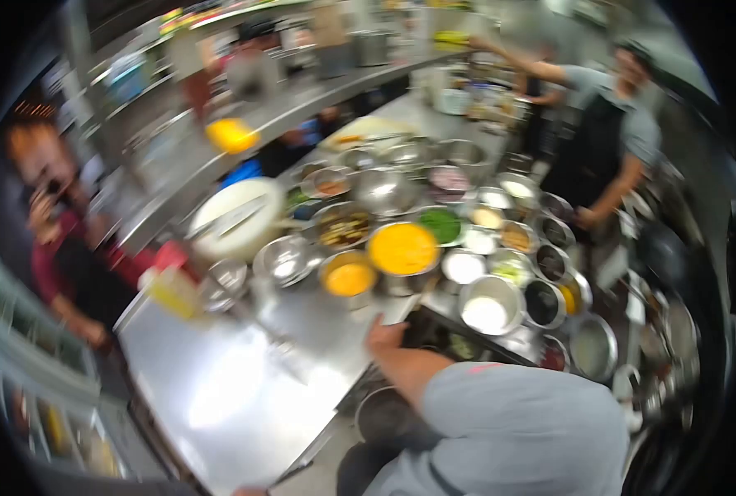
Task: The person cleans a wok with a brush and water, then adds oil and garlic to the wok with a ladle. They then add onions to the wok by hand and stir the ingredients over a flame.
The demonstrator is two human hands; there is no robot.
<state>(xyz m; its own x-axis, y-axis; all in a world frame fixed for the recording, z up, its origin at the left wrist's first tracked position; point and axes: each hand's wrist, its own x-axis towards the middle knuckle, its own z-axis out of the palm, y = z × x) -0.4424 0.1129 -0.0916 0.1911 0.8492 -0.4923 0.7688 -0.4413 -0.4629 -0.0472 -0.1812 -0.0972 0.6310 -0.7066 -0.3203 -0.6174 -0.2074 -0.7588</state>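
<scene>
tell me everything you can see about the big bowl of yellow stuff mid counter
The yellow bowl is round, shiny metal, upright on the steel counter, filled nearly to the rim with smooth yellow-orange food, too blurred to identify. Other metal bowls crowd it; a smaller orange bowl sits alongside. The right hand rests nearer, apart.

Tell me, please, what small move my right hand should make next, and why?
Probably a short reach forward to the steel bowl of yellow sauce. The right hand rests at the edge of the counter, and that bowl stands nearest, just ahead of it, with seemingly only bare steel between.
</scene>
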